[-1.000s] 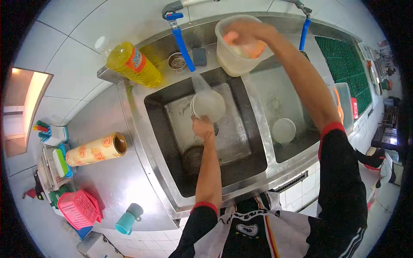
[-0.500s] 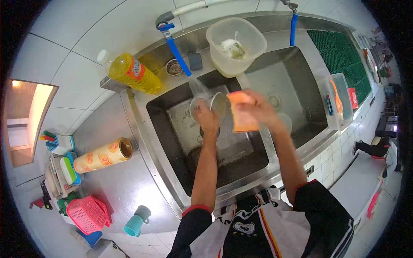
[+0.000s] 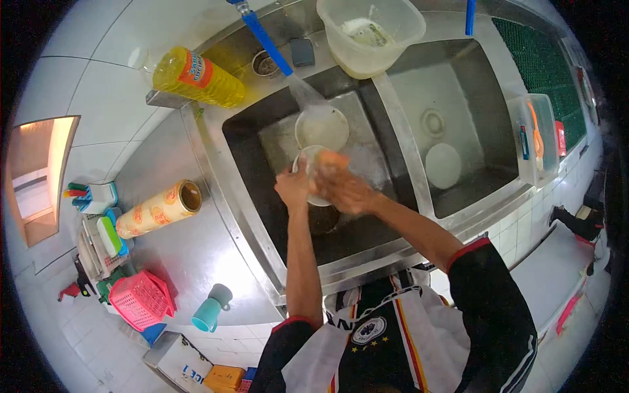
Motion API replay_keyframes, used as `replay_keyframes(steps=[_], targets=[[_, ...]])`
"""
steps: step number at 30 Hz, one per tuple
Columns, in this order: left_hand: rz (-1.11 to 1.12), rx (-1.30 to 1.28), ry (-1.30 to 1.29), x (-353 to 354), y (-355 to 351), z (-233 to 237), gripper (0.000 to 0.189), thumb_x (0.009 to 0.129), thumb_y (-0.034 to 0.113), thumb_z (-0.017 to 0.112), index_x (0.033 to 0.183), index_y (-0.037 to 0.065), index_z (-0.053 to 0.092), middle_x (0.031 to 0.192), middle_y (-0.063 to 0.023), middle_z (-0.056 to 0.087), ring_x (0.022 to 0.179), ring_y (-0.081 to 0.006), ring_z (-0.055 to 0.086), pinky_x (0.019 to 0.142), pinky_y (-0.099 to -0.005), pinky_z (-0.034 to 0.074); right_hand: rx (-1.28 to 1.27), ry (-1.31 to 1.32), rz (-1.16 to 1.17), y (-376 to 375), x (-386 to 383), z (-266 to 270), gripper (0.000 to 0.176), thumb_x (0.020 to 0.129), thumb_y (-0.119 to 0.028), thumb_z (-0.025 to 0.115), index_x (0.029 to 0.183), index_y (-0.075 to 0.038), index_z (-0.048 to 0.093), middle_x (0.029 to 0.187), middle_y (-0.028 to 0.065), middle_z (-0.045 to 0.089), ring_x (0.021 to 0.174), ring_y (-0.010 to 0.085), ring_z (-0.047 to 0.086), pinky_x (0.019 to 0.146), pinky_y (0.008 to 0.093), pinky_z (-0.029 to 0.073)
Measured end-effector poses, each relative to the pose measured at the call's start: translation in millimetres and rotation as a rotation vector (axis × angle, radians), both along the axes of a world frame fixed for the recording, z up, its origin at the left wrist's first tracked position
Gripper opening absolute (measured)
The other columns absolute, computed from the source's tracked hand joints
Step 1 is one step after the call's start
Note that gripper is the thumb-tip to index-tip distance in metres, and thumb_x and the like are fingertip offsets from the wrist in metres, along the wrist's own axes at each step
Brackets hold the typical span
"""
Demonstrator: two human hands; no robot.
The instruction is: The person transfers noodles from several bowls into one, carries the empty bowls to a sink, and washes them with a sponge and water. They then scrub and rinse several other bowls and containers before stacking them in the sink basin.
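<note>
In the head view, my left hand (image 3: pixel 293 187) grips the edge of a small white dish (image 3: pixel 306 157) over the left sink basin (image 3: pixel 262 216). My right hand (image 3: pixel 347 188), smeared by motion, presses an orange sponge (image 3: pixel 331 158) against that dish and covers much of it. Just beyond, another white dish (image 3: pixel 322 128) lies in the basin. Water from a blue tap hose (image 3: pixel 267 42) runs onto it.
Behind the basins stands a cloudy plastic tub (image 3: pixel 406 42) with suds. Another white dish (image 3: pixel 443 166) sits in the right basin. A yellow liquid bottle (image 3: pixel 203 77), a patterned roll (image 3: pixel 160 209) and a teal mug (image 3: pixel 208 313) are on the left. A clear box (image 3: pixel 542 147) stands on the right.
My right hand has brought the sponge left onto the dish. My left hand has drawn one dish nearer, while another now lies under the water. The view has shifted.
</note>
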State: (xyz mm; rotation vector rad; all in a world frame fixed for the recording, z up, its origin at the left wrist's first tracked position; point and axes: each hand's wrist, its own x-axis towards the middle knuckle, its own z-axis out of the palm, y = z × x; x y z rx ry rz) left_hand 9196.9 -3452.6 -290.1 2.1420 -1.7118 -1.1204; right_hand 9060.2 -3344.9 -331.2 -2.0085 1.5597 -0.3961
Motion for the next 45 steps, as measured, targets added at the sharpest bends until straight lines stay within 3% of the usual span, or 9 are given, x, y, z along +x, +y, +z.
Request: replay_keyframes(steps=[10, 20, 25, 27, 30, 35, 38, 42, 45], targets=[[0.188, 0.24, 0.627, -3.4, -1.3, -4.2, 0.075, 0.084, 0.06, 0.076, 0.117, -0.007, 0.068, 0.109, -0.0157, 0.07, 0.095, -0.0226, 0.068, 0.084, -0.0375, 0.056, -0.252, -0.454, 0.095, -38.3, -27.3, 20.9, 0.043, 0.09, -0.021, 0.066, 0.131, -0.01, 0.062, 0.153, 0.0145, 0.041, 0.139, 0.0355, 0.042, 0.116, 0.0449, 0.036], [0.337, 0.378, 0.794, -32.2, 14.2, 1.5, 0.092, 0.081, 0.069, 0.073, 0.122, -0.013, 0.063, 0.122, -0.0228, 0.065, 0.11, -0.0261, 0.063, 0.092, -0.04, 0.051, -0.201, 0.166, -0.251, -41.3, -26.6, 52.8, 0.041, 0.09, -0.019, 0.064, 0.13, -0.009, 0.064, 0.15, 0.0173, 0.045, 0.14, 0.0335, 0.042, 0.116, 0.0513, 0.032], [0.461, 0.512, 0.856, -37.2, 6.1, -5.2, 0.101, 0.081, 0.072, 0.071, 0.129, -0.015, 0.057, 0.129, -0.0249, 0.061, 0.115, -0.0294, 0.062, 0.096, -0.0412, 0.05, 0.148, -0.182, 0.113, -18.8, -30.1, 71.3, 0.047, 0.09, -0.017, 0.061, 0.135, -0.002, 0.057, 0.159, 0.0207, 0.035, 0.149, 0.0337, 0.031, 0.123, 0.0497, 0.024], [0.416, 0.479, 0.784, -31.5, 20.8, -51.1, 0.105, 0.081, 0.072, 0.07, 0.133, -0.017, 0.052, 0.134, -0.0267, 0.057, 0.117, -0.0311, 0.061, 0.098, -0.0406, 0.049, -0.099, 0.054, 0.103, -6.7, -62.5, 54.2, 0.041, 0.091, -0.015, 0.058, 0.129, 0.002, 0.058, 0.158, 0.0183, 0.037, 0.147, 0.0394, 0.033, 0.123, 0.0489, 0.025], [0.38, 0.265, 0.842, -49.9, 45.4, -28.1, 0.1, 0.085, 0.068, 0.069, 0.134, -0.016, 0.051, 0.133, -0.026, 0.058, 0.113, -0.0318, 0.063, 0.095, -0.0393, 0.052, -0.267, 0.198, -0.053, -24.8, -52.9, 38.4, 0.046, 0.091, -0.02, 0.057, 0.132, 0.002, 0.055, 0.158, 0.0182, 0.037, 0.146, 0.0396, 0.035, 0.123, 0.0515, 0.024], [0.44, 0.672, 1.256, -40.6, 23.1, -65.0, 0.086, 0.095, 0.066, 0.054, 0.147, -0.002, 0.045, 0.142, -0.015, 0.055, 0.124, -0.0265, 0.057, 0.099, -0.0395, 0.051, -0.092, 0.216, 0.122, 8.5, -39.5, 15.1, 0.066, 0.088, -0.028, 0.06, 0.143, 0.004, 0.044, 0.158, 0.02, 0.036, 0.147, 0.0331, 0.035, 0.122, 0.0513, 0.025], [0.45, 0.512, 1.072, -48.2, 35.9, -28.2, 0.09, 0.091, 0.063, 0.065, 0.137, -0.013, 0.05, 0.133, -0.0203, 0.06, 0.113, -0.0276, 0.064, 0.093, -0.0416, 0.054, -0.085, 0.484, 0.209, -8.6, -77.7, 63.7, 0.058, 0.093, -0.021, 0.051, 0.145, 0.004, 0.043, 0.163, 0.0228, 0.023, 0.149, 0.0363, 0.03, 0.123, 0.0517, 0.022], [0.478, 0.555, 1.18, -67.7, 41.0, -27.8, 0.08, 0.096, 0.058, 0.06, 0.142, -0.006, 0.049, 0.14, -0.0172, 0.056, 0.123, -0.025, 0.058, 0.101, -0.0413, 0.05, -0.191, 0.313, -0.165, -27.6, -39.0, 67.1, 0.078, 0.084, -0.021, 0.065, 0.149, 0.007, 0.034, 0.159, 0.0309, 0.028, 0.149, 0.0395, 0.028, 0.122, 0.0506, 0.024], [0.558, 0.663, 1.465, -61.2, 30.6, -11.2, 0.066, 0.101, 0.051, 0.056, 0.144, 0.001, 0.047, 0.135, -0.0136, 0.058, 0.123, -0.0238, 0.059, 0.098, -0.038, 0.052, 0.015, 0.078, 0.019, -10.4, -28.9, 73.2, 0.078, 0.087, -0.02, 0.063, 0.151, 0.008, 0.029, 0.157, 0.036, 0.026, 0.149, 0.0436, 0.026, 0.122, 0.0515, 0.023]])
